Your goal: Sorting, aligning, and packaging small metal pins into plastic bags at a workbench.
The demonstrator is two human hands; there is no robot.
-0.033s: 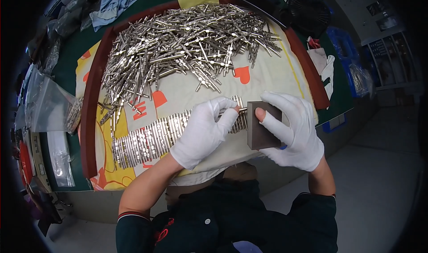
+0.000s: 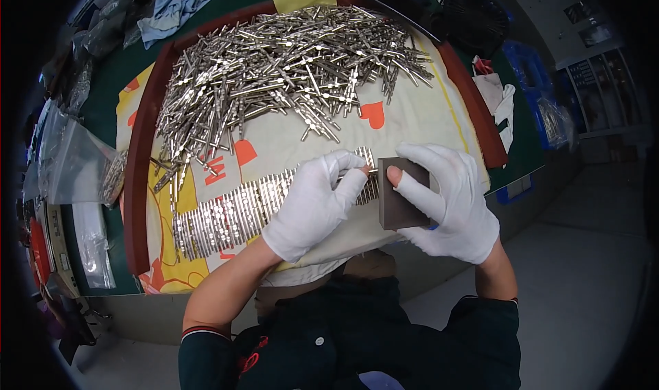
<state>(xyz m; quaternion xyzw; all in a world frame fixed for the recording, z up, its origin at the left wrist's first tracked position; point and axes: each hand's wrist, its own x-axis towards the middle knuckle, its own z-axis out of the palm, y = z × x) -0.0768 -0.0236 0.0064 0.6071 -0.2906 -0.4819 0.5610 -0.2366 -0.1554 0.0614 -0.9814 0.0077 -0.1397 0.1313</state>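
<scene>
My left hand (image 2: 312, 201), in a white glove with bare fingertips, is closed in a pinch on a thin metal pin (image 2: 373, 171). The pin's tip points right, at the dark block; I cannot tell whether they touch. My right hand (image 2: 456, 204), gloved the same way, grips a dark grey rectangular block (image 2: 401, 201) with the bare thumb across its upper face. Under and beside my left hand lies a slanting row of metal pins (image 2: 223, 218), side by side on the cloth. Part of that row is hidden by the hand.
A large heap of loose metal pins (image 2: 274, 74) covers the far part of the patterned cloth (image 2: 412, 122). Dark red wooden rails (image 2: 141, 191) edge the work area. Plastic bags (image 2: 68, 156) lie to the left; a white glove (image 2: 506, 115) lies beyond the right rail.
My right hand and the block have shifted slightly left, closer to the pin in my left hand. The left hand stays almost where it was.
</scene>
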